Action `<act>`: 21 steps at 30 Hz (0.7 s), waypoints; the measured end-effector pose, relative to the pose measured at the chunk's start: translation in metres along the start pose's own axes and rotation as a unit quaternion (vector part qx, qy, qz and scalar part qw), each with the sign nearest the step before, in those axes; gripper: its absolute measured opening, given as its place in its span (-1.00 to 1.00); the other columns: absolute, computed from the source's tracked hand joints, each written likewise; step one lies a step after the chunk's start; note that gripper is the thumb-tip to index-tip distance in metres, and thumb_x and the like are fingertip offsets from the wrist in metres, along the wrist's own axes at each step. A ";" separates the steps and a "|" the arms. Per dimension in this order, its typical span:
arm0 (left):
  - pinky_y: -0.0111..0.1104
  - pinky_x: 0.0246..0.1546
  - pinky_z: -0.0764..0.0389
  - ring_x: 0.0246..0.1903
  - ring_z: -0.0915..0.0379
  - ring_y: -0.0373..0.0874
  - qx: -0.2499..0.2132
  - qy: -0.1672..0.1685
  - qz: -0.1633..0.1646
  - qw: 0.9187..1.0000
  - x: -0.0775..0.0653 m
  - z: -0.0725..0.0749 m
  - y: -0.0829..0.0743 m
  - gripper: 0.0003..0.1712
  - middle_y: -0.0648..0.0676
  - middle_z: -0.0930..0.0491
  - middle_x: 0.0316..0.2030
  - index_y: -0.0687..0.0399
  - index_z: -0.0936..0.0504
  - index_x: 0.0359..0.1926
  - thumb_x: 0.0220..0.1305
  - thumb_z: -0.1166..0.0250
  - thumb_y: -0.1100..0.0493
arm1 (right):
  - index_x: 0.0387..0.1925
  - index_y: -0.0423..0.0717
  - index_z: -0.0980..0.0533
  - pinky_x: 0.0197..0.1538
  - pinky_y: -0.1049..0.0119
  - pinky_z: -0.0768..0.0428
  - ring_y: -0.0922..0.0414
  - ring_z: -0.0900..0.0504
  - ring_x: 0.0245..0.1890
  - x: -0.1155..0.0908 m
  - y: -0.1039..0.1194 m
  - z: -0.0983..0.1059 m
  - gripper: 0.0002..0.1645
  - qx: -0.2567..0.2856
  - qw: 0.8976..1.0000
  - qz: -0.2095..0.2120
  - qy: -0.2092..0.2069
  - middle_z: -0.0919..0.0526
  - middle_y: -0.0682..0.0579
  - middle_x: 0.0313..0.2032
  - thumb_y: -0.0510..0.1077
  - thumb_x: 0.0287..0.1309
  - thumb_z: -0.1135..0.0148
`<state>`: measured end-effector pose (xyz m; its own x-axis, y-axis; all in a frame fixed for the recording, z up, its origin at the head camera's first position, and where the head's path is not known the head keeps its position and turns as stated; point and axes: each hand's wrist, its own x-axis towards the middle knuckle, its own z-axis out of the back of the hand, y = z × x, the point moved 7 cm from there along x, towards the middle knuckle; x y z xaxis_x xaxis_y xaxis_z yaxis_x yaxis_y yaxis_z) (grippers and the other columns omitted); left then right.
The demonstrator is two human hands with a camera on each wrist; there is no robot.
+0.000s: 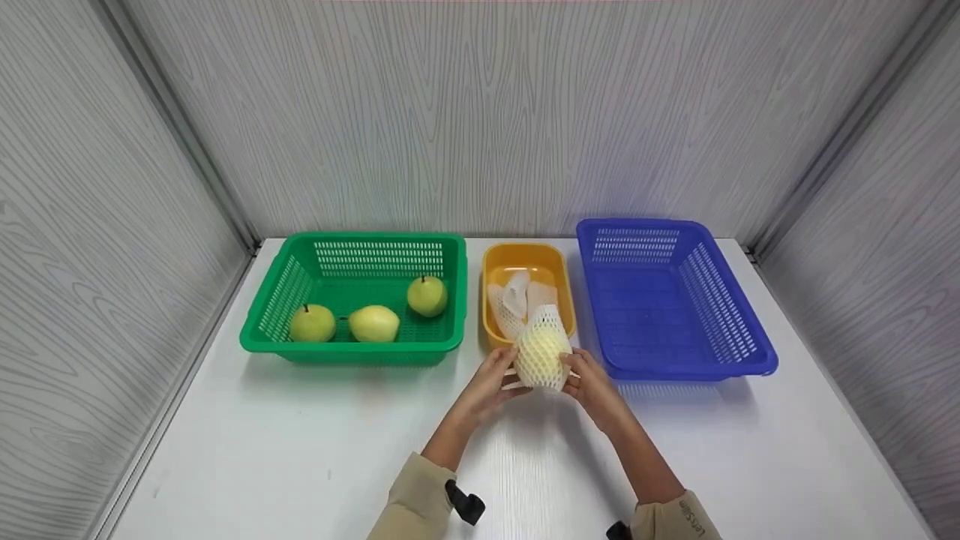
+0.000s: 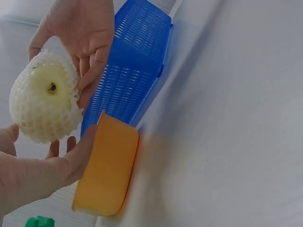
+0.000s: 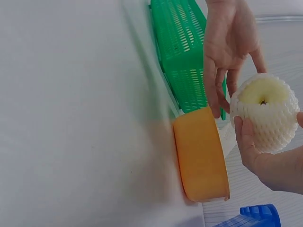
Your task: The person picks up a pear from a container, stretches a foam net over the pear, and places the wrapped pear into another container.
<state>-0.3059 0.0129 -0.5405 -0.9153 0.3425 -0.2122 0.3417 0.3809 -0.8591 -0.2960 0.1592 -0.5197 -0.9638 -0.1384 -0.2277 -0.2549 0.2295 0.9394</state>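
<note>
A pale yellow pear (image 1: 543,355) in a white foam net (image 1: 550,318) is held up between both hands, just in front of the orange bin's near rim. My left hand (image 1: 489,384) grips it from the left side, and my right hand (image 1: 594,384) from the right, thumbs on the net. One end of the pear, with a dark spot, shows bare through the net's opening in the left wrist view and the right wrist view. Behind it the orange bin (image 1: 491,259) contains several loose white foam nets (image 1: 516,295).
To the left a green basket (image 1: 352,349) holds three bare pears, one of them the upright pear (image 1: 427,297) at its right. At the right stands a blue basket (image 1: 645,315) with slotted walls. Grey wood-grain panels (image 1: 480,112) enclose the white table (image 1: 300,450) at the back and sides.
</note>
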 end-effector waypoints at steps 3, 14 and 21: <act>-0.07 0.00 -0.40 0.01 -0.36 0.10 -0.079 0.041 0.014 0.996 -0.001 -0.008 0.004 -0.38 0.26 -0.32 0.03 0.20 -0.18 0.25 0.35 -0.03 -0.08 | 0.13 -0.36 -0.11 -0.19 0.32 -0.50 0.10 -0.57 -0.26 0.000 0.000 -0.002 -0.49 0.031 1.000 0.000 0.004 -0.47 -0.11 -0.20 -0.17 0.22 0.09; -0.10 0.10 -0.30 0.13 -0.24 0.12 -0.140 0.133 0.033 0.981 -0.004 -0.030 0.007 -0.20 0.27 -0.28 0.14 0.24 -0.01 0.36 0.33 0.07 -0.20 | 0.01 -0.28 -0.18 -0.13 0.32 -0.44 0.13 -0.53 -0.26 -0.003 0.007 -0.009 -0.65 0.032 0.998 0.032 0.037 -0.52 -0.03 -0.28 -0.20 0.22 0.22; -0.20 0.14 -0.26 0.17 -0.19 0.04 -0.181 0.156 0.044 0.970 -0.008 -0.030 0.014 -0.07 0.23 -0.21 0.18 0.18 0.10 0.38 0.23 -0.04 -0.25 | -0.05 -0.29 -0.27 0.06 0.24 -0.19 0.09 -0.39 -0.13 -0.004 0.006 -0.007 -0.67 -0.039 0.997 0.059 0.028 -0.44 -0.02 -0.19 -0.19 0.19 0.16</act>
<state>-0.2879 0.0413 -0.5367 -0.7895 0.6088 -0.0776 0.5198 0.5962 -0.6118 -0.2931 0.1544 -0.5109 -0.9805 -0.1679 -0.1018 -0.1309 0.1726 0.9763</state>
